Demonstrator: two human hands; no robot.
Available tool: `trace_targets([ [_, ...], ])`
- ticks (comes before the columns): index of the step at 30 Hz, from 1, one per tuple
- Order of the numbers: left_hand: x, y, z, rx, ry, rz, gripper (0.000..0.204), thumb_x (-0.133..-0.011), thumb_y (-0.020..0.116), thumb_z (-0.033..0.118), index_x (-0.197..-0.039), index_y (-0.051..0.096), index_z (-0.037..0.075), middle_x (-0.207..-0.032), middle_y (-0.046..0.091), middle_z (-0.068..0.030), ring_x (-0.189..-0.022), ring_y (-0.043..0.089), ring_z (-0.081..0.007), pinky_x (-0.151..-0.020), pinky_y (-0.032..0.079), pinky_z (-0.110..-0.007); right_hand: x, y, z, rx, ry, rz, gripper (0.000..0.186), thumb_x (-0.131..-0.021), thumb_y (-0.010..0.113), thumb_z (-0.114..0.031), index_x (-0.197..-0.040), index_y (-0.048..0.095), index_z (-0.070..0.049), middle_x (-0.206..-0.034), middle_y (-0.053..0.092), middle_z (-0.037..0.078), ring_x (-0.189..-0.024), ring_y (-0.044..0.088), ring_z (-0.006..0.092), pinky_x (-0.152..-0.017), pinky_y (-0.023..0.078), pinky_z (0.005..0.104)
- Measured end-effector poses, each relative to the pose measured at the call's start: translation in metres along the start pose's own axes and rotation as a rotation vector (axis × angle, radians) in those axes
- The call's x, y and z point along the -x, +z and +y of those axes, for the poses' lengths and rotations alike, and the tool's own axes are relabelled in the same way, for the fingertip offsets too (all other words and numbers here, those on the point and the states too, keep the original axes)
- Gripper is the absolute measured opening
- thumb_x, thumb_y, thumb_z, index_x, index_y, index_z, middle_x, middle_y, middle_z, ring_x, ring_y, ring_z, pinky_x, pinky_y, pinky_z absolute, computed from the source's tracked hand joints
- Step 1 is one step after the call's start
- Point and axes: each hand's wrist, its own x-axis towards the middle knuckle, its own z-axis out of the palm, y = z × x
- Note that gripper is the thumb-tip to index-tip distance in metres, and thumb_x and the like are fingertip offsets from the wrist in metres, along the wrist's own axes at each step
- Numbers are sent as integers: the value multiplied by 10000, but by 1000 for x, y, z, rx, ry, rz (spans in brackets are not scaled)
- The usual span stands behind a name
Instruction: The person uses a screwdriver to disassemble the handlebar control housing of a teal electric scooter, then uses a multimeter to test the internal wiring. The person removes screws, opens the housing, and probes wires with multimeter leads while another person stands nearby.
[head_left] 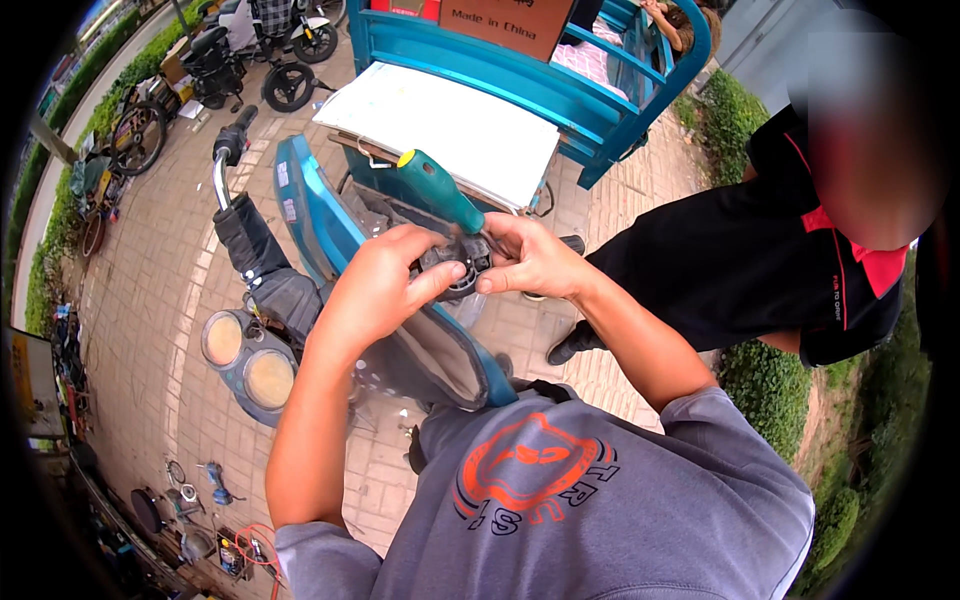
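Observation:
Above the blue front body panel (315, 205) of an electric vehicle, my hands meet over a small black plastic part (463, 283) with a rounded rim. My left hand (395, 280) is closed on its left side, thumb along the top. My right hand (525, 260) grips its right side with thumb and fingers. A screwdriver (440, 190) with a green, yellow-capped handle leans up and left from between the right fingers; its shaft passes by them, and its tip is hidden. Fine detail inside the part cannot be made out.
Left of my arm are the handlebar (250, 240) and twin round lamps (268, 378). A blue cargo tricycle (580, 110) with a white board (440, 125) stands ahead. A person in black (720, 250) stands close at right. Tools and parts (215, 490) lie on the paving at lower left.

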Motion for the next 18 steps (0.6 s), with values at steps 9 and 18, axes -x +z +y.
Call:
trace_targets([
  [9,3,8,-1,19,18,57,350,-918,689,252,-1103,647,-43,-991,661,-179,-889,649,-311,-778,499,-378,4,0,5,-64,-14,28,689,-755,856,-105,-1336,514,33,-1084,606,15,-878,535,45,-673,417,211],
  [18,8,18,-8,144,-10,120,337,-961,626,271,-1093,662,-37,-989,670,-198,-900,647,-354,-811,506,-392,1,-6,-1,-55,-4,-31,607,-785,857,-217,-1245,564,49,-1059,598,20,-887,530,43,-674,425,213],
])
